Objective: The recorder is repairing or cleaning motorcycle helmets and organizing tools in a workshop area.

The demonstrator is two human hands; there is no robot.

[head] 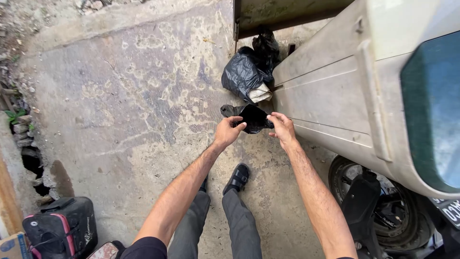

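Left hand [227,130] and right hand [282,127] pinching small black plastic bag [254,118], bulging black rubbish bag [244,72] beyond

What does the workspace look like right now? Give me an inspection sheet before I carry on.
Surface: stained, cracked concrete ground.
Job's things: small black plastic bag held up between both hands.
Clutter: full black rubbish bag by the vehicle; black and pink backpack lower left.
Grippers: left hand and right hand each pinch an edge of the small bag.
Cables: nothing seen.
Surroundings: pale dusty vehicle body, wheel below it, rubble along the left edge.
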